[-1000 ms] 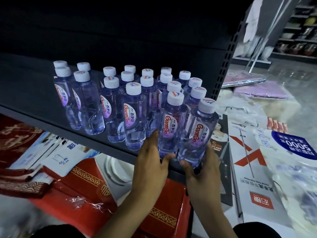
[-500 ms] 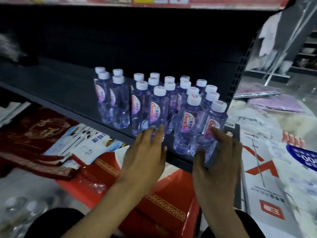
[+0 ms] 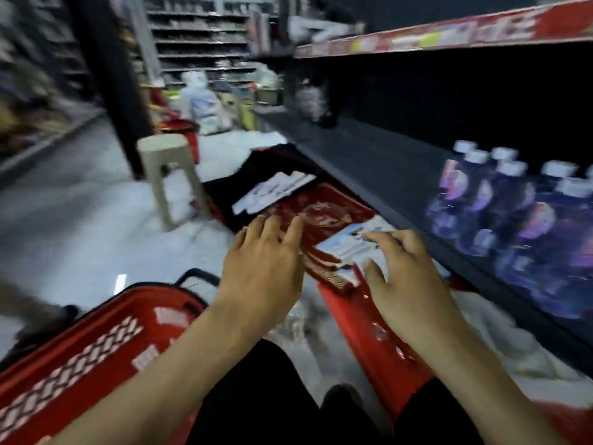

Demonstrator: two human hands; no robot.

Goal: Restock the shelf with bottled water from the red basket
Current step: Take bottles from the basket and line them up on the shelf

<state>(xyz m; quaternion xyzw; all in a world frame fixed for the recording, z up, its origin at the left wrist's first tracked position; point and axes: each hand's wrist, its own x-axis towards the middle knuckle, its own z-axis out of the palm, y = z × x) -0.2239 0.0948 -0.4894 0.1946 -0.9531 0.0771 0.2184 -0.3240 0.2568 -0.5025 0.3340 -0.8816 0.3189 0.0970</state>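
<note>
Several water bottles [image 3: 519, 213] with white caps stand in a blurred cluster on the dark shelf [image 3: 378, 162] at the right. The red basket [image 3: 96, 342] sits at the lower left by my legs; its inside is hidden. My left hand [image 3: 263, 268] hovers with spread fingers above the floor, between basket and shelf, holding nothing. My right hand [image 3: 407, 277] is also empty with relaxed fingers, over red packaging below the shelf edge. Both hands are away from the bottles.
Red boxes [image 3: 321, 213] and white leaflets [image 3: 276, 191] lie under the shelf. A beige plastic stool [image 3: 170, 175] stands in the aisle, with another red basket [image 3: 184, 130] and bagged goods [image 3: 205, 104] behind it. The upper shelf has a red price strip [image 3: 449, 33].
Both hands have let go of the front bottles and pulled back from the shelf. My view has swung left, so the bottles now sit at the right and the red basket has appeared.
</note>
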